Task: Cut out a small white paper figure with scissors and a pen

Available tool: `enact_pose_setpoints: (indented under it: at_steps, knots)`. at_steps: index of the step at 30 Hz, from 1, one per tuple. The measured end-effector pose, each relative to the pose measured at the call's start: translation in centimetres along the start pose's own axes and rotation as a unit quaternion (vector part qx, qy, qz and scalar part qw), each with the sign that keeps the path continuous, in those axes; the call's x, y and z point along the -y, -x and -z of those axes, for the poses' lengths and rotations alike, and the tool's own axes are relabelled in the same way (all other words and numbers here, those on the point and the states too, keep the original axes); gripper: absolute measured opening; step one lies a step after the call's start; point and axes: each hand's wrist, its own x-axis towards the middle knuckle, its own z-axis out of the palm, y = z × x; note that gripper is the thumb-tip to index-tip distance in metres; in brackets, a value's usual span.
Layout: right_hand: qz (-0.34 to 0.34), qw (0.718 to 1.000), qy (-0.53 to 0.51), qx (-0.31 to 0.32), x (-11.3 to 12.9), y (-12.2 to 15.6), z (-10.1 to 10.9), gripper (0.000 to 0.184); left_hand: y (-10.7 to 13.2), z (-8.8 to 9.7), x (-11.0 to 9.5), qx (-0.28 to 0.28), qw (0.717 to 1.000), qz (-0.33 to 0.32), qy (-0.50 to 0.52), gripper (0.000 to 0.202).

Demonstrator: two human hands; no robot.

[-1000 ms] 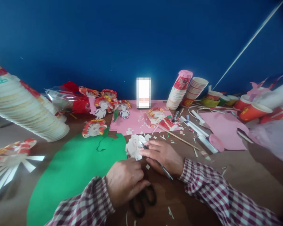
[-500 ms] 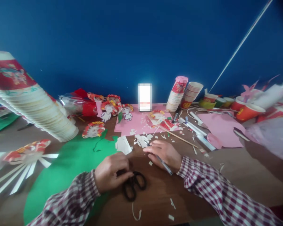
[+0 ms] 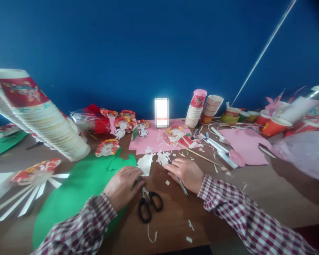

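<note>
- Now, black scissors (image 3: 149, 204) lie with blades aimed at the left hand (image 3: 123, 185), the nearer one.
- Left hand flat, gripping nothing; fingertips perhaps touching the blades.
- Right of the scissors, right hand (image 3: 186, 173) curled round a pen (image 3: 182, 183).

Long sleeves (image 3: 244, 219) of maroon-and-white checked cloth on both arms

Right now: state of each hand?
Left hand: open, flat on the table, fingertips at the scissors, gripping nothing.
Right hand: closed on a pen.
</note>
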Motion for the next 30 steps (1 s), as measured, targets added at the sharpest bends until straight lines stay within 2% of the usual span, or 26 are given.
enact_pose_setpoints:
  at_steps: [6, 10, 13, 16, 22, 26, 30]
  knots:
    - [-0.049, 0.999, -0.006, -0.011, 0.4, 2.9, 1.4, 0.014, -1.7, 0.6, -2.6, 0.046, 0.998, -0.036, 0.014, 0.016]
    - [-0.099, 0.993, -0.057, -0.041, -0.3, 3.9, 1.9, 0.019, -1.6, 0.6, -3.0, 0.051, 0.998, -0.03, 0.038, 0.016]
    - [-0.117, 0.988, -0.081, -0.059, -1.2, 3.5, 2.0, 0.024, -1.2, 0.7, -2.6, 0.041, 0.998, -0.017, 0.046, 0.016]
    - [-0.106, 0.986, -0.107, -0.075, -1.9, 2.3, 1.7, 0.031, -1.0, 0.6, -2.1, 0.041, 0.998, -0.027, 0.045, 0.016]
    - [-0.094, 0.985, -0.139, -0.046, -2.2, 0.2, 0.7, 0.038, -1.1, 0.4, -2.0, 0.054, 0.996, -0.048, 0.048, 0.017]
    - [-0.113, 0.983, -0.14, -0.029, -2.4, 0.3, 0.4, 0.034, -1.4, 0.2, -2.5, 0.052, 0.996, -0.047, 0.055, 0.017]
    - [-0.131, 0.975, -0.174, -0.039, -2.8, 0.9, 0.4, 0.038, -1.8, -0.1, -3.2, 0.052, 0.995, -0.052, 0.069, 0.019]
